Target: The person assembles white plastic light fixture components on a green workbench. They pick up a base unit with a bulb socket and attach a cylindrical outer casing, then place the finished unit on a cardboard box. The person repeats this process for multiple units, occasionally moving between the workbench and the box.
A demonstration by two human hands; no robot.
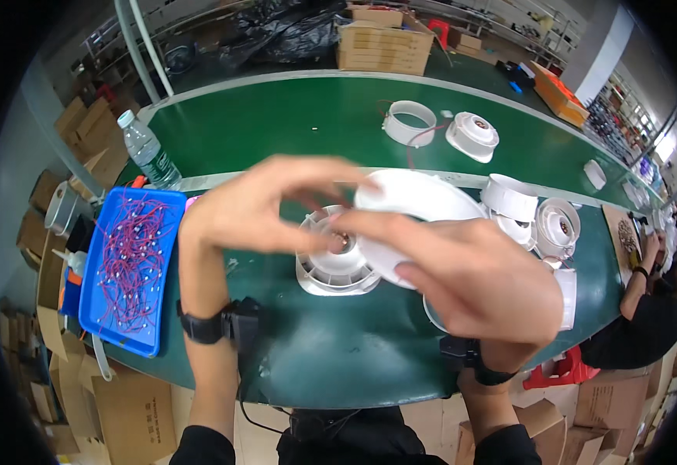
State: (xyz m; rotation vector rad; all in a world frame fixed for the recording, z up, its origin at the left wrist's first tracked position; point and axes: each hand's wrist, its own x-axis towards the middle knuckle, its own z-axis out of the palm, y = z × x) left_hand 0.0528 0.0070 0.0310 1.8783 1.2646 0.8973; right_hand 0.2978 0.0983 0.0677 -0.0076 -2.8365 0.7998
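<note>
In front of me on the bench sits a white round fan base with ribs and a coppery centre, partly hidden under my hands. My right hand grips a white plastic ring, which is tilted and raised just right of the base. Blur softens my left hand; its thumb and fingers are spread above the base, the fingertips close to the ring's edge. Whether those fingertips touch the ring, I cannot tell. Right of my right hand stand a white ring-shaped housing and another fan unit.
At the left lies a blue tray of red wires with white connectors, a water bottle behind it. Another white ring and a fan unit rest on the far green surface. A co-worker sits at the right.
</note>
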